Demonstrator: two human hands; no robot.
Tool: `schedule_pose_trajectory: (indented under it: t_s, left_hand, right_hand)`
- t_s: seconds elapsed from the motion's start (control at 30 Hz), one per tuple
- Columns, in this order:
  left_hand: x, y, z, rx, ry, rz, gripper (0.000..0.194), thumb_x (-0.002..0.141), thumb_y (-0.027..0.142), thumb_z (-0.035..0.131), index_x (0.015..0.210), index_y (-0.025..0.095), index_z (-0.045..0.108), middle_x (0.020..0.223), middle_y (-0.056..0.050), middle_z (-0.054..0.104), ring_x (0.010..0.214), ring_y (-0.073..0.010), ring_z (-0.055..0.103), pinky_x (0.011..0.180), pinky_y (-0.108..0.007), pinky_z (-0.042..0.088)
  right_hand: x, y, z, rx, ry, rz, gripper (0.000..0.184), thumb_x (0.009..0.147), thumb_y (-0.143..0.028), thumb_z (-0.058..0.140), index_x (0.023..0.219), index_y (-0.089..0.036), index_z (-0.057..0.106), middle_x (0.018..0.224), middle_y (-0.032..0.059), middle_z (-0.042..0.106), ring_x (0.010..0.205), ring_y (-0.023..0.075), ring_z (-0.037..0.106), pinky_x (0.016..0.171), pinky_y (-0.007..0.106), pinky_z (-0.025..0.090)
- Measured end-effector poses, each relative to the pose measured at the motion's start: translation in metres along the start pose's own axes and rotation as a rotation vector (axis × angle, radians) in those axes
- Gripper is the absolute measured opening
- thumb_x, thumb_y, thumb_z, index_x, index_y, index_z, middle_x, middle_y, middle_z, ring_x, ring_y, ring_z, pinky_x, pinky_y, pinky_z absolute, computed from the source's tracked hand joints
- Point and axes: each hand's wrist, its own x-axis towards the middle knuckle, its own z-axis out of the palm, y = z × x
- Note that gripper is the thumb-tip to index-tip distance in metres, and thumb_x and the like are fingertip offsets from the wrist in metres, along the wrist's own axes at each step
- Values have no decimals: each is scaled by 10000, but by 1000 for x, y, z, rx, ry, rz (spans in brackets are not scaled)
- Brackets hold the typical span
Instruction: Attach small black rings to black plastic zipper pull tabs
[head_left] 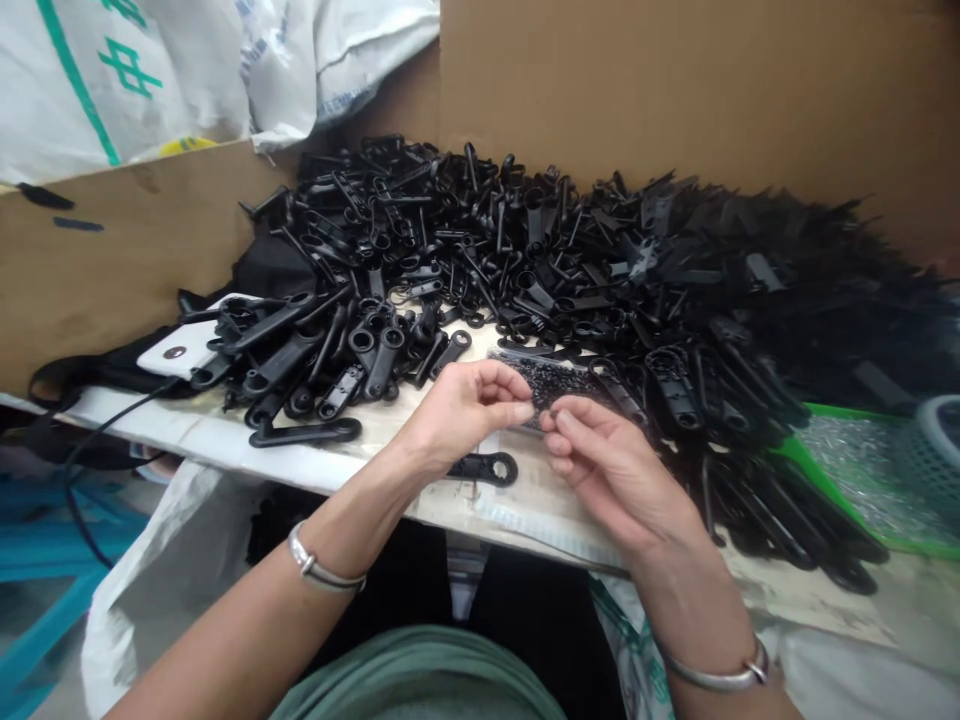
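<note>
My left hand [469, 405] and my right hand [607, 465] meet over the white table's near edge [225, 440], fingertips pinched together on a tiny black part [541, 413] I can barely make out. Both wrists wear silver bangles. Just behind the fingers lies a small heap of tiny black pieces [551, 378]. One long black plastic part with a ring end [484, 467] lies flat under my left hand. A big pile of the same long black plastic parts [525, 260] covers the table behind.
Brown cardboard walls [675, 90] stand behind and to the left of the pile. A white phone [184, 350] with a black cable lies at the left. A green tray [862, 480] of small silvery pieces sits at the right. White sacks [150, 70] rise at back left.
</note>
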Motion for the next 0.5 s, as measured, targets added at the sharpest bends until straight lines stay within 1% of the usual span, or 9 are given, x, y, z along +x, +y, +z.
schedule_pose_trajectory:
  t_s: [0.2,0.37,0.43,0.5]
  left_hand:
    - [-13,2,7,-62,16,-4,200,694,172,769,824,110,630,780,-11,628,718,-92,578,662,-204,454]
    - [-17,1,3,-99,4,-15,193,694,163,761,825,114,628,764,-6,627,702,-86,577,650,-196,453]
    - [-17,0,4,-105,24,-19,175,691,134,748,818,113,629,756,-8,631,686,-86,576,640,-198,452]
    - [-19,-1,10,-104,60,-29,150,690,99,729,807,112,635,732,-8,630,657,-85,570,625,-201,450]
  right_hand:
    - [-8,4,5,33,0,35,227,703,-203,842,857,-150,684,799,32,654,604,63,566,496,99,497]
    - [-10,3,8,-3,35,11,258,675,-223,860,863,-164,694,805,17,645,625,70,567,536,123,521]
    - [-14,3,6,-32,73,20,292,649,-248,875,868,-170,699,798,16,640,624,78,565,524,128,521]
    - [-20,6,4,-98,142,25,350,621,-273,891,899,-171,705,792,27,645,633,101,581,515,140,526]
